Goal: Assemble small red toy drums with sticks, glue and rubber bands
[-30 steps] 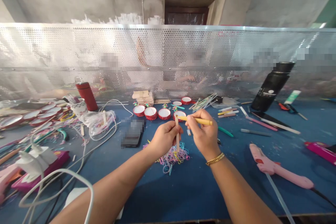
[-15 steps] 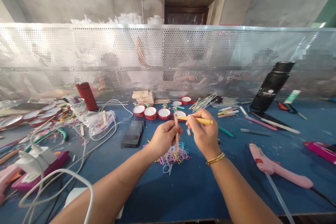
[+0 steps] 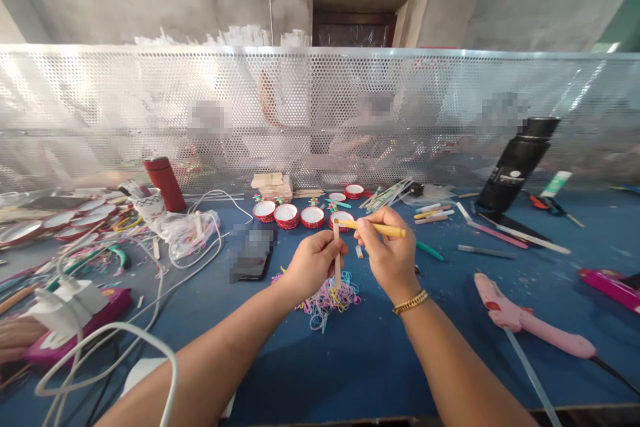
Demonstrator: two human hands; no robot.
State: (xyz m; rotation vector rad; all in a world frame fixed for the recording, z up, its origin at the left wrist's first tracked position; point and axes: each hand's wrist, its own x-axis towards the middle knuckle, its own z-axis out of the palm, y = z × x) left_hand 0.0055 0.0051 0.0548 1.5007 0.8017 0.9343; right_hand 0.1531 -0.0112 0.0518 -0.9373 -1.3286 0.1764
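Observation:
My left hand point(image 3: 313, 260) pinches a flat wooden craft stick point(image 3: 337, 272), held upright. In my right hand point(image 3: 393, 250) is a yellow marker pen point(image 3: 383, 229), gripped like a writing tool, its tip at the upper end of the stick. Whether the tip presses on the wood, I cannot tell. Under my hands lies a tangled pile of pastel rubber bands point(image 3: 327, 303). Just beyond stand several small red drums point(image 3: 313, 216) with white tops.
At the left, a person's hand point(image 3: 20, 339) is beside a purple power strip point(image 3: 113, 310) and looping white cables point(image 3: 160, 310). A phone point(image 3: 253, 257) lies left of centre. On the right are a pink glue gun point(image 3: 535, 327) and a tilted black bottle point(image 3: 520, 163).
Another person's hand has appeared at the left edge, where a pink glue gun showed before. My own hands, the stick and the pen look nearly still.

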